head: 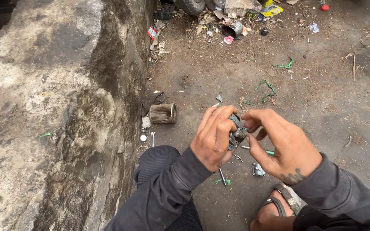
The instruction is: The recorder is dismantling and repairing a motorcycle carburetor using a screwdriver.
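Dark grey metal, greasy looking: that's the small engine part (237, 133) gripped between both hands, up off the dirt ground (322, 98) and roughly over its near middle. The left hand (214, 137) wraps around the part's left side with its fingers curled tight and pressed together over the top. The right hand (281, 147) comes in from the other side, thumb and forefinger pinching the part's upper edge, the other fingers loosely bent behind them. Can't make out exactly what the part is, the hands cover most of it.

Straight under the hands there's some loose stuff on the ground: a thin metal rod (222, 176), a little square metal piece (258, 170) just right of it, and a green-handled tool (267, 152) poking out from beneath the right hand. A sandalled foot (279, 207) sits at the bottom edge.

Off to the left, near the base of the rough concrete wall (56, 111), a ribbed round filter (162, 113) lies on its side. A torn green gasket (264, 92) lies further out on the dirt, and there's a heap of litter (232, 21) along the far edge.
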